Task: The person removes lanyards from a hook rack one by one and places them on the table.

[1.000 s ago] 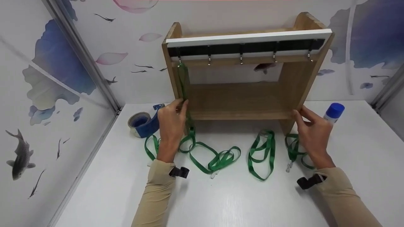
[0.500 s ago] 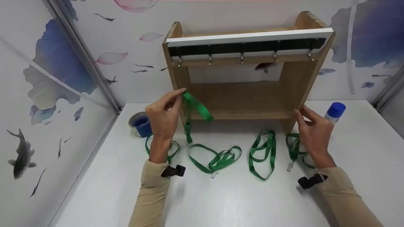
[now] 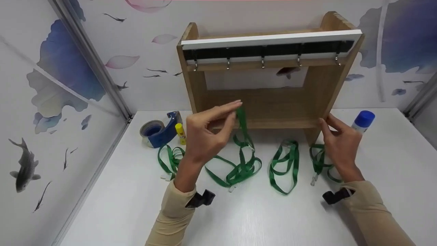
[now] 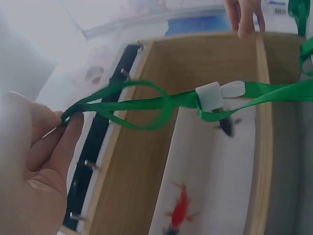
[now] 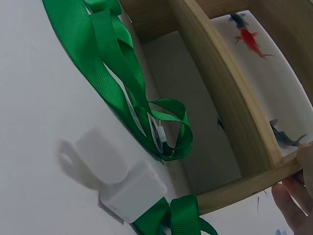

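Observation:
Between thumb and fingertips, my left hand (image 3: 208,133) pinches the top of a green lanyard (image 3: 242,119). The strap hangs in front of the wooden shelf (image 3: 283,123), its lower part over another green lanyard (image 3: 218,177) on the table. In the left wrist view, a white plastic buckle (image 4: 209,97) joins the held strap. My right hand (image 3: 341,147) grips the shelf's right side panel near the bottom board. Metal hooks (image 3: 263,63) line the black strip (image 3: 245,52) along the shelf's top front; no lanyard hangs there.
More green lanyards lie on the white table: one at left (image 3: 164,162), one right of centre (image 3: 295,167), one by the right hand (image 3: 317,165). A blue tape dispenser (image 3: 164,136) and yellow glue stick (image 3: 181,134) stand left; a blue-capped tube (image 3: 364,119) stands right.
The lanyard hung from the leftmost hook a second ago and has come off it. My left hand has carried it right and down towards the middle lanyard. The right hand stays put.

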Demonstrator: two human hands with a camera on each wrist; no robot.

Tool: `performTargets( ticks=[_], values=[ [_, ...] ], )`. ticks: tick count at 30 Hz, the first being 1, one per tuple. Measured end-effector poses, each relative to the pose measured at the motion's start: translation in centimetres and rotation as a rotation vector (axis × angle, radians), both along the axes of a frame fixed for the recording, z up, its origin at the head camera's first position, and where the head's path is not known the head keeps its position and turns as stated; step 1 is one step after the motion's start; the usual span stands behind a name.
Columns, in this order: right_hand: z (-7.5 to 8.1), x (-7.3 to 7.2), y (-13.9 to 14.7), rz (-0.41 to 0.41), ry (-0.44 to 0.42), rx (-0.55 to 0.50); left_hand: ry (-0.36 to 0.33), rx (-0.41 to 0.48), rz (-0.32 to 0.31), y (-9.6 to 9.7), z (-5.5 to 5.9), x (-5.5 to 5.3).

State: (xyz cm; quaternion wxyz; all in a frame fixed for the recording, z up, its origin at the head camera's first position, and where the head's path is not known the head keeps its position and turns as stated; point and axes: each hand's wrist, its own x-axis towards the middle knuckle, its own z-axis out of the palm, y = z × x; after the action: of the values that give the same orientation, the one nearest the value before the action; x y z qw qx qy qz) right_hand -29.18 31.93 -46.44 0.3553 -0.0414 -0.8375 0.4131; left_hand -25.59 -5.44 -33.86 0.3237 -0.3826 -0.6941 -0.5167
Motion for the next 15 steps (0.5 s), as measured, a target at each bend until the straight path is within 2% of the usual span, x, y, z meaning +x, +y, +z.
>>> performTargets(
  ticks=[7, 12, 15],
  values=[
    [-0.1, 0.0, 0.1, 0.011, 0.024, -0.001, -0.089, -0.067, -0.284, 2.5, -0.6, 1.2],
    [-0.1, 0.0, 0.0, 0.017, 0.017, -0.004, -0.221, -0.099, -0.513, 1.9, -0.8, 1.4],
    [-0.1, 0.1, 0.1, 0.014, 0.015, -0.006, -0.324, -0.180, -0.634, 1.2, -0.8, 1.4]
  ],
)
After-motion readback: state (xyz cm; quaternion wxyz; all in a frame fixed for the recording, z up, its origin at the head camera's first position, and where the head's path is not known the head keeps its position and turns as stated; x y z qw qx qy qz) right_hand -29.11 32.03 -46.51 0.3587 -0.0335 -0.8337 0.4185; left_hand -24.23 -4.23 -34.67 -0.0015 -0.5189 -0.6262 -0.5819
